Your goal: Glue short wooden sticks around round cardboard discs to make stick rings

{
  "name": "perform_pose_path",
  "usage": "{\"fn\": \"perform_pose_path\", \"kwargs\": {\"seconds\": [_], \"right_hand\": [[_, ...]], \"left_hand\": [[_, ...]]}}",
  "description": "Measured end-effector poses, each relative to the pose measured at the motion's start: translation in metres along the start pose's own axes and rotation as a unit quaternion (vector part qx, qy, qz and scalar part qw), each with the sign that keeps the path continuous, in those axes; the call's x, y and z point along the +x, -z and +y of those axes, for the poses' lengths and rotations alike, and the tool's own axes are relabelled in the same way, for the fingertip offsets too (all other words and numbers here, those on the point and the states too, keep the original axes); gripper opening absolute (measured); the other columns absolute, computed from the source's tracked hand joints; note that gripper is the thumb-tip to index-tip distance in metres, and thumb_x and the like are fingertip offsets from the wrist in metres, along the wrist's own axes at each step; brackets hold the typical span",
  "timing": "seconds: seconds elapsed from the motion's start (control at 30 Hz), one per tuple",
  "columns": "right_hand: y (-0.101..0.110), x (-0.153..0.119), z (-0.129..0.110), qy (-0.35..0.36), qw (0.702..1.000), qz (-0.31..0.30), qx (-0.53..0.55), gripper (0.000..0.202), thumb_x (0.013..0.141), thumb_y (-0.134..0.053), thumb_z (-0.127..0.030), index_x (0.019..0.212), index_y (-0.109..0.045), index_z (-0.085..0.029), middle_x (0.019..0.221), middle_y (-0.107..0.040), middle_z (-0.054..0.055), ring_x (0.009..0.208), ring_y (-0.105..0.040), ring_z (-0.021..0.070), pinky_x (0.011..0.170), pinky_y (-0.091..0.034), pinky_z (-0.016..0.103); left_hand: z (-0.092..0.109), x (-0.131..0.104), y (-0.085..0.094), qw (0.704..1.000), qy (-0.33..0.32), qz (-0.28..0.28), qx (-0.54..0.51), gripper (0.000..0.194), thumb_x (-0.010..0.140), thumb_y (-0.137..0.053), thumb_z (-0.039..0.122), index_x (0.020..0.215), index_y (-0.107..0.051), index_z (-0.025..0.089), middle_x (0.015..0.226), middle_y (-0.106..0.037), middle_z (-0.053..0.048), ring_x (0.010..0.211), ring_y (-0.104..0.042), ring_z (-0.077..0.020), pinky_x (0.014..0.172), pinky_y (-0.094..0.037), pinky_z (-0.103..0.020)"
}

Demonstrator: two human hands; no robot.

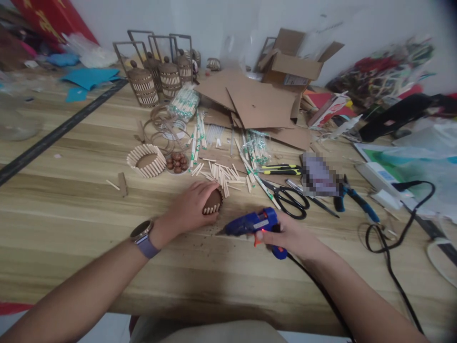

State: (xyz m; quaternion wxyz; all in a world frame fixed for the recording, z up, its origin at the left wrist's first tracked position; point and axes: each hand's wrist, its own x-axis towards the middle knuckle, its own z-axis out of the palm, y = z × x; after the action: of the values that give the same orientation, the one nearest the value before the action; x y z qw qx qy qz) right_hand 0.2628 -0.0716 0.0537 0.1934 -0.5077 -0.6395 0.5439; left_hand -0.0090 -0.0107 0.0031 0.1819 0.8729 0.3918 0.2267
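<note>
My left hand (194,205) grips a small round brown cardboard piece (213,200) with a corrugated rim and a row of short wooden sticks along its near inside. In my right hand (289,233) is a blue glue gun (252,223) with an orange trigger and a lit red light. The gun's nozzle points left, just below the cardboard piece and apart from it. Behind my left hand lies a loose pile of short wooden sticks (223,176). To the left of the pile stand a ring of upright sticks (146,161) and a dish of brown balls (176,163).
Black scissors (291,197), a yellow-black cutter (282,169) and blue pliers (357,197) lie to the right. Several lidded stick baskets (143,85) with tall handles stand at the back left. Cardboard sheets (262,102) and an open box (294,62) are behind. A black cord (387,257) loops at right.
</note>
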Motion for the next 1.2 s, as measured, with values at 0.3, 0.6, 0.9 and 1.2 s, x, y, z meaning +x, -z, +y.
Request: {"fn": "perform_pose_path", "kwargs": {"seconds": [0.3,0.6,0.9,1.2], "right_hand": [[0.002,0.011,-0.003,0.038,0.992,0.004,-0.124,0.031,0.075,-0.079,-0.032,0.100,-0.064,-0.021,0.084,-0.068,-0.001,0.067,-0.057,0.0142,0.058,-0.045,0.024],[0.020,0.050,-0.021,0.099,0.917,0.123,-0.366,0.005,0.086,-0.065,-0.016,0.090,-0.065,-0.019,0.088,-0.067,0.005,0.079,-0.060,0.0189,0.071,-0.043,0.027],[0.011,0.104,-0.032,0.037,0.905,0.058,-0.420,0.020,0.083,-0.063,-0.007,0.100,-0.065,-0.017,0.082,-0.072,0.004,0.071,-0.061,0.0175,0.064,-0.038,0.024],[0.015,0.076,-0.037,0.101,0.882,0.036,-0.459,0.017,0.089,-0.050,-0.008,0.094,-0.064,-0.016,0.092,-0.071,0.010,0.081,-0.062,0.0195,0.071,-0.039,0.026]], "left_hand": [[-0.001,0.000,-0.002,1.000,-0.008,0.013,0.011,0.071,0.078,-0.070,0.024,0.144,-0.043,0.019,0.143,-0.058,-0.014,0.133,-0.053,-0.0332,0.113,-0.043,-0.054],[-0.001,0.001,-0.002,1.000,-0.010,0.009,0.007,0.071,0.079,-0.070,0.027,0.144,-0.043,0.020,0.142,-0.059,-0.015,0.131,-0.054,-0.0343,0.112,-0.044,-0.057],[0.002,0.001,0.001,1.000,-0.002,0.005,0.013,0.069,0.078,-0.070,0.025,0.141,-0.044,0.018,0.143,-0.058,-0.015,0.133,-0.053,-0.0338,0.112,-0.045,-0.054],[0.002,0.002,0.002,1.000,-0.006,-0.002,0.011,0.068,0.079,-0.069,0.026,0.141,-0.044,0.015,0.142,-0.058,-0.017,0.132,-0.053,-0.0345,0.112,-0.045,-0.054]]}}
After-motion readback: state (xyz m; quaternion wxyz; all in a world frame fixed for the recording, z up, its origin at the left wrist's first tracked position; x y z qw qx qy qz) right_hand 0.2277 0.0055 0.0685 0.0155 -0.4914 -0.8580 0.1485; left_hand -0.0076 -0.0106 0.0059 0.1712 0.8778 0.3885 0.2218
